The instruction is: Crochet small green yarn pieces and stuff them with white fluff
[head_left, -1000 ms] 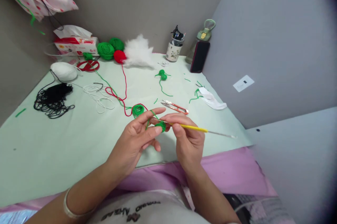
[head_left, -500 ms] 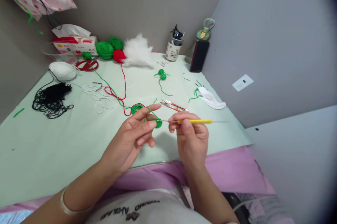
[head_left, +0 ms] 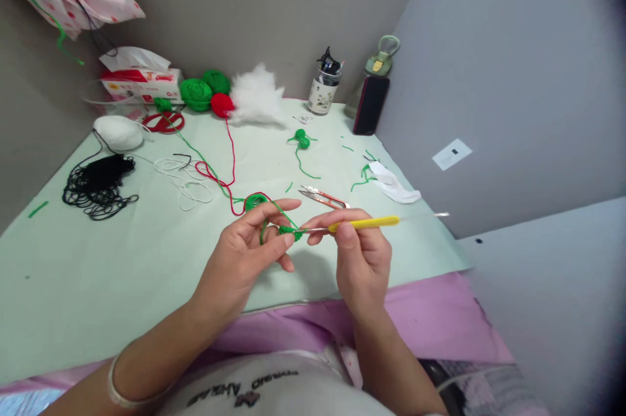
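Observation:
Between thumb and fingers, my left hand (head_left: 244,250) pinches a small green crochet piece (head_left: 290,232). A green strand runs over its raised index finger from a coil of green yarn (head_left: 255,201) lying just behind. My right hand (head_left: 362,250) is closed around the yellow handle of a crochet hook (head_left: 372,223), whose metal shaft points left. The hook's tip meets the green piece, and stitches hide its very end. Thread snips (head_left: 324,197) with orange handles lie on the table beyond my right hand.
Balls of green yarn (head_left: 195,94), red yarn (head_left: 222,105) and white stuffing (head_left: 257,96) line the back wall. Black yarn (head_left: 100,181) sprawls at left. A phone (head_left: 371,106) leans on a bottle (head_left: 382,57) at right. Small green knitted balls (head_left: 303,142) lie mid-table.
The green piece has turned in my left fingers and now shows more edge-on. The hook's rear end has tilted upward, and my right index finger has moved left towards the piece.

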### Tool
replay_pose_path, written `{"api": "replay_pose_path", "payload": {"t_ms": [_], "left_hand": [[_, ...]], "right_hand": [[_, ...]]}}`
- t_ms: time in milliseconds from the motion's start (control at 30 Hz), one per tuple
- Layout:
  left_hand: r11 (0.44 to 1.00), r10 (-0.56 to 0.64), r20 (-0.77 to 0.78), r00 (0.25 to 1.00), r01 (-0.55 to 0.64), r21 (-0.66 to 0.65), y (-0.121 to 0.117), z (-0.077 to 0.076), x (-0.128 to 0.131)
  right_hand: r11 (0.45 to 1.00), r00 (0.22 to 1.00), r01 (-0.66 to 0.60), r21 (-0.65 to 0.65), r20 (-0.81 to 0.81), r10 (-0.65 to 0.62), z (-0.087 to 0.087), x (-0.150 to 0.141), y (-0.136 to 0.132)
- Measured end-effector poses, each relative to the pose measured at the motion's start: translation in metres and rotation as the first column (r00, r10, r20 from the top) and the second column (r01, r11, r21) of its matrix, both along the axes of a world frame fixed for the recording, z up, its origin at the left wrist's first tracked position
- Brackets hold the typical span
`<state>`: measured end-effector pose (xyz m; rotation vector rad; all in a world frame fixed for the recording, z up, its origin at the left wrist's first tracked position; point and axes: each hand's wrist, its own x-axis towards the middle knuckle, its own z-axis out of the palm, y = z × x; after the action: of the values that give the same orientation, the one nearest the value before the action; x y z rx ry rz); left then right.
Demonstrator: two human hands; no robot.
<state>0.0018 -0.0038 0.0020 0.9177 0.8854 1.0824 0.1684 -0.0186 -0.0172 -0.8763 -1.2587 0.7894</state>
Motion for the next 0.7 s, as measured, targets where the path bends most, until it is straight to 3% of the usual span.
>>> {"api": "replay_pose_path", "payload": {"t_ms": [67,133,200,267,300,367,433,533,600,700], "left_hand": [[0.999,0.033,-0.067,0.997,-0.030,0.042,-0.002,-0.003,0.001],[0.996,0.075,-0.090,0.993,-0.070,0.056,-0.003,-0.004,0.003],[0.998,0.066,-0.019,0.998,-0.066,0.009,-0.003,-0.003,0.004],[0.995,-0.022,0.114,0.993,0.033,-0.097,0.000,-0.001,0.005],[0.984,-0.067,0.182,0.981,0.096,-0.153,0.002,0.000,0.004],[0.957,-0.106,0.275,0.956,0.173,-0.233,0.006,0.002,0.002],[0.956,-0.081,0.304,0.949,0.161,-0.245,0.009,0.004,0.001],[0.974,-0.081,0.281,0.956,0.135,-0.181,0.008,0.005,0.001],[0.982,-0.101,0.229,0.968,0.135,-0.134,0.005,0.006,0.004],[0.991,-0.068,0.151,0.986,0.084,-0.105,0.002,0.007,0.008]], "right_hand": [[0.991,0.977,0.069,0.114,0.193,-0.090,0.000,0.000,-0.004],[0.955,0.897,0.085,0.286,0.395,-0.198,-0.003,-0.001,-0.007],[0.894,0.777,0.080,0.441,0.534,-0.333,-0.008,-0.003,-0.008],[0.845,0.699,0.094,0.526,0.570,-0.433,-0.012,-0.004,-0.007],[0.841,0.705,0.106,0.530,0.556,-0.439,-0.013,-0.004,-0.006],[0.881,0.813,0.131,0.455,0.459,-0.359,-0.013,-0.003,-0.003],[0.939,0.942,0.140,0.314,0.250,-0.224,-0.009,-0.002,0.001],[0.987,0.999,0.041,0.156,0.029,-0.046,-0.003,-0.001,0.007],[0.991,0.998,-0.012,0.135,0.064,0.003,-0.002,-0.001,0.008],[0.975,0.969,0.041,0.217,0.230,-0.092,-0.005,-0.004,0.005]]}}
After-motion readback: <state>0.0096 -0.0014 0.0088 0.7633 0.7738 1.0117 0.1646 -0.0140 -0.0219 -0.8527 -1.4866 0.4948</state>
